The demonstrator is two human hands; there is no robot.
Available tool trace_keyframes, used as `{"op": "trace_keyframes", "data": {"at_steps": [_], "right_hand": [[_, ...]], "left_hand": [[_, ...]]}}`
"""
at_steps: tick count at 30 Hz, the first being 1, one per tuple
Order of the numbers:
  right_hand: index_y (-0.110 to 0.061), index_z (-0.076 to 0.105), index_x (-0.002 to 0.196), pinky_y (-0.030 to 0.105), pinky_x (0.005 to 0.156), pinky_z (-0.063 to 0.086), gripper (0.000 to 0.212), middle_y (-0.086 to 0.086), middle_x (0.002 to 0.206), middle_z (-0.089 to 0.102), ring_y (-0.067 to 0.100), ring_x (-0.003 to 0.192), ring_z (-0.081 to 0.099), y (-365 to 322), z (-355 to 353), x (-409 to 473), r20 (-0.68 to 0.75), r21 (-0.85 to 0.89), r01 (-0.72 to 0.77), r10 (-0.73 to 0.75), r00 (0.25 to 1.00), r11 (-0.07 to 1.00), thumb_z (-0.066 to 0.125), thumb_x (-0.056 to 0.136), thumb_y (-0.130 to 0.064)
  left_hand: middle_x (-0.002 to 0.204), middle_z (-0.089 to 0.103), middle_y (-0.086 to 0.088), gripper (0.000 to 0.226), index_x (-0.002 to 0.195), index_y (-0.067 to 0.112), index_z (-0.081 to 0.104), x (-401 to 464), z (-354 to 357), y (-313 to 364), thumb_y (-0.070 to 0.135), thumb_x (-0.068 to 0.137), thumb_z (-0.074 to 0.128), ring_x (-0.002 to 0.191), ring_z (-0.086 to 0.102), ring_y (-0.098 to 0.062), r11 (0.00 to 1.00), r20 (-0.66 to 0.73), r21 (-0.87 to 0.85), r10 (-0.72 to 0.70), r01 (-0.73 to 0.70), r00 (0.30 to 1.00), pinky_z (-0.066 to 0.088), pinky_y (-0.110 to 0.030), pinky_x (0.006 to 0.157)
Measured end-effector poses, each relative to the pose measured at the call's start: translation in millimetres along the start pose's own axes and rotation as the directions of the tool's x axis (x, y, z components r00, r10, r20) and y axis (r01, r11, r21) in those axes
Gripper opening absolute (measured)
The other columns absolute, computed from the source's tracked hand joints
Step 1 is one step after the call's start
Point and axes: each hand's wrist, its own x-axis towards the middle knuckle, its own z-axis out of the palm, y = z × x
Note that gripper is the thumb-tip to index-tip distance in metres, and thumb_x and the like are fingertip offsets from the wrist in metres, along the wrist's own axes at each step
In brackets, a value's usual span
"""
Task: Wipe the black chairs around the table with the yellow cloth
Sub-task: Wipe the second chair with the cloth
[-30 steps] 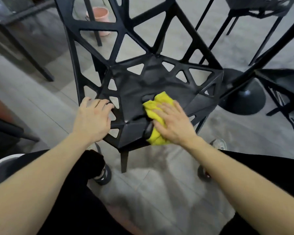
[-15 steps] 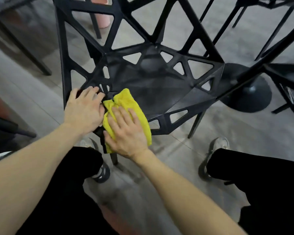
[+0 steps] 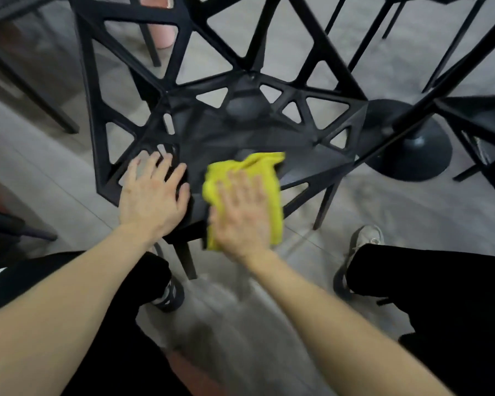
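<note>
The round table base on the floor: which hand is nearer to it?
Right. The right hand presses the yellow cloth on the seat, closer to the table base; the left hand rests farther left.

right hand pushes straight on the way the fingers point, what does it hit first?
Likely nothing at once. The right hand lies flat on the yellow cloth, fingers toward the chair back; bare seat ahead, then the rear hub where the backrest struts meet. Depth is unclear.
</note>
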Motion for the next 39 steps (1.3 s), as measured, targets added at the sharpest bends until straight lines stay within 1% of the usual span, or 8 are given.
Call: {"op": "trace_keyframes", "data": {"at_steps": [7,14,18,22,26,32,36,39], "right_hand": [[-0.015,0.058,0.151,0.055,0.13,0.02,0.056,0.015,0.163,0.047,0.035,0.157,0.034,52,-22,1,0.092,0.047,0.269,-0.273,0.958,0.962,0.057,0.101,-0.041],[-0.024,0.056,0.154,0.059,0.13,0.014,0.049,0.004,0.171,0.035,0.025,0.163,0.022,222,-60,61,-0.02,-0.156,-0.092,0.09,0.996,0.983,0.047,0.107,-0.037],[-0.02,0.062,0.148,0.062,0.127,0.02,0.051,0.005,0.164,0.047,0.028,0.159,0.032,143,-40,42,-0.121,-0.042,-0.244,0.237,0.964,0.969,0.058,0.102,-0.038],[-0.017,0.064,0.145,0.056,0.127,0.023,0.051,0.007,0.158,0.054,0.031,0.154,0.038,33,-24,6,0.076,0.109,0.007,-0.015,0.997,0.994,0.058,0.101,-0.042],[-0.02,0.062,0.148,0.051,0.13,0.021,0.052,0.008,0.158,0.054,0.03,0.154,0.04,97,-38,18,0.147,0.034,0.246,-0.248,0.958,0.969,0.057,0.103,-0.044],[-0.028,0.042,0.162,0.057,0.132,0.006,0.062,-0.001,0.176,0.023,0.025,0.165,0.009,239,-78,121,0.147,-0.4,-0.036,0.103,0.984,0.916,0.037,0.107,-0.055],[-0.026,0.042,0.163,0.057,0.132,0.002,0.066,0.001,0.176,0.022,0.025,0.165,0.006,210,-64,129,0.16,-0.438,-0.11,0.197,0.967,0.892,0.032,0.106,-0.057],[-0.027,0.045,0.161,0.052,0.133,0.004,0.067,0.002,0.173,0.032,0.024,0.164,0.016,140,-50,89,0.359,-0.234,-0.028,0.113,0.927,0.972,0.026,0.105,-0.058]], "left_hand": [[0.164,0.05,-0.016,0.062,0.159,0.017,0.053,23,9,20,0.042,0.106,0.033,0.156,0.041,-0.035,0.975,0.036,-0.208,0.091,-0.082,0.995,0.024,-0.052,0.132],[0.177,0.03,-0.004,0.065,0.169,0.034,0.034,46,21,55,0.051,0.108,0.022,0.165,0.024,-0.024,0.929,0.125,-0.351,0.173,-0.12,0.977,0.019,-0.046,0.134],[0.175,0.033,-0.003,0.063,0.167,0.032,0.039,46,23,56,0.049,0.108,0.026,0.164,0.028,-0.023,0.931,0.104,-0.349,0.154,-0.109,0.983,0.023,-0.047,0.133],[0.174,0.035,-0.006,0.066,0.161,0.017,0.05,44,28,51,0.039,0.102,0.029,0.161,0.034,-0.028,0.919,0.071,-0.354,0.213,-0.175,0.974,0.029,-0.051,0.13],[0.173,0.037,-0.007,0.064,0.162,0.019,0.048,44,30,52,0.043,0.106,0.028,0.161,0.034,-0.028,0.922,0.086,-0.354,0.198,-0.156,0.976,0.028,-0.051,0.131],[0.175,0.033,-0.004,0.064,0.168,0.031,0.037,44,30,51,0.049,0.108,0.023,0.164,0.028,-0.024,0.93,0.111,-0.343,0.181,-0.133,0.977,0.022,-0.048,0.133],[0.175,0.034,-0.004,0.064,0.167,0.03,0.039,44,28,53,0.048,0.108,0.024,0.164,0.028,-0.025,0.93,0.107,-0.347,0.168,-0.121,0.98,0.021,-0.047,0.133],[0.174,0.036,-0.005,0.063,0.166,0.028,0.042,45,26,54,0.048,0.108,0.026,0.163,0.031,-0.026,0.924,0.1,-0.361,0.172,-0.125,0.98,0.023,-0.048,0.133]]}}
